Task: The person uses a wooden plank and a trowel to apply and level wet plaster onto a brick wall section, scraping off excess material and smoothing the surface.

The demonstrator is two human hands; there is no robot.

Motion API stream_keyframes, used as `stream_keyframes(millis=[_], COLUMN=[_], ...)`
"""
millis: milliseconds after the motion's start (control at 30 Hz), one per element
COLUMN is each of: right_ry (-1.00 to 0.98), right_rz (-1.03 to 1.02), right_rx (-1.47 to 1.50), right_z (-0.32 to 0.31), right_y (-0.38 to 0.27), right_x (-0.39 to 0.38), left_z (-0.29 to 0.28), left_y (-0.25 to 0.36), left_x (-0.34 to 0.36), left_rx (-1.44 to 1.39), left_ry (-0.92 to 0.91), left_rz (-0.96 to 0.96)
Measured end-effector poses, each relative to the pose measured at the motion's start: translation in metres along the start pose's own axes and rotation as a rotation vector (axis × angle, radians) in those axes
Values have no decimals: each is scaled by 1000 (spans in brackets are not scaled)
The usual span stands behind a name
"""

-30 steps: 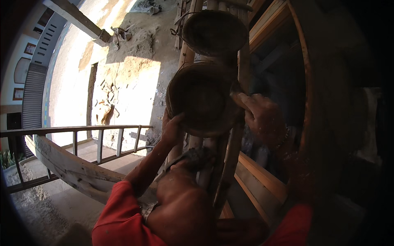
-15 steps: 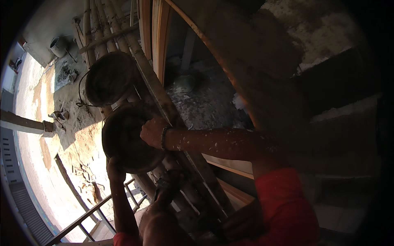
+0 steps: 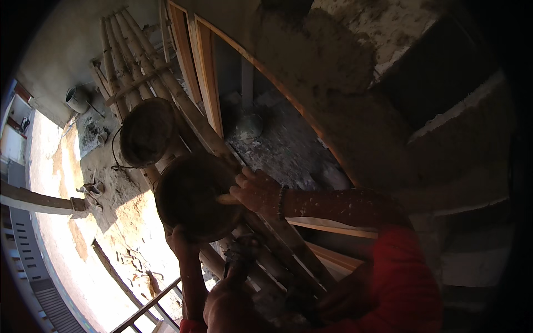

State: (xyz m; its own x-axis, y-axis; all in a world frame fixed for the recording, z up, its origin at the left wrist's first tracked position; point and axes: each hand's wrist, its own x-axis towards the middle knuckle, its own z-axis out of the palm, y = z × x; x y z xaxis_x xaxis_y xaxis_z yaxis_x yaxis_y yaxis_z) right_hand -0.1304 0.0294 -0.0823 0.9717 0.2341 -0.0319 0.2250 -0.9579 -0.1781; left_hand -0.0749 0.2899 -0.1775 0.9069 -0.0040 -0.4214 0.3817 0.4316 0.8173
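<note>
While L grip (image 3: 182, 243) has near bucket (image 3: 191, 194) by its rim, R grip (image 3: 258, 192) is clenched on a wooden handle (image 3: 225, 198) over its R edge. Near bucket's on bamboo poles (image 3: 197, 114), w/ far bucket (image 3: 147, 132) just beyond; both v. dark inside, can't tell contents.

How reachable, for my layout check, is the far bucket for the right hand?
Probably yes, with a stretch: the right hand grips a handle, but nothing visible blocks its way to the far bucket.
</note>
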Motion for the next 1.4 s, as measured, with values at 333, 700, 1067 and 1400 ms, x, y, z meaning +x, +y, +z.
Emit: stream_keyframes(millis=[333,700,1067,1400], right_ry=[-384,263,382,479], right_rz=[623,909,1145,1100], right_rx=[258,528,591,807], right_z=[7,161,113,148], right_y=[59,-26,-82,-10], right_x=[-246,-402,-404,-425], left_z=[4,10,27,62], left_y=[-4,-29,-32,-26], left_x=[-22,24,64,46], left_rx=[-50,-29,1315,1604], left_ry=[-144,-365,-481,-555], left_rz=[7,176,604,280])
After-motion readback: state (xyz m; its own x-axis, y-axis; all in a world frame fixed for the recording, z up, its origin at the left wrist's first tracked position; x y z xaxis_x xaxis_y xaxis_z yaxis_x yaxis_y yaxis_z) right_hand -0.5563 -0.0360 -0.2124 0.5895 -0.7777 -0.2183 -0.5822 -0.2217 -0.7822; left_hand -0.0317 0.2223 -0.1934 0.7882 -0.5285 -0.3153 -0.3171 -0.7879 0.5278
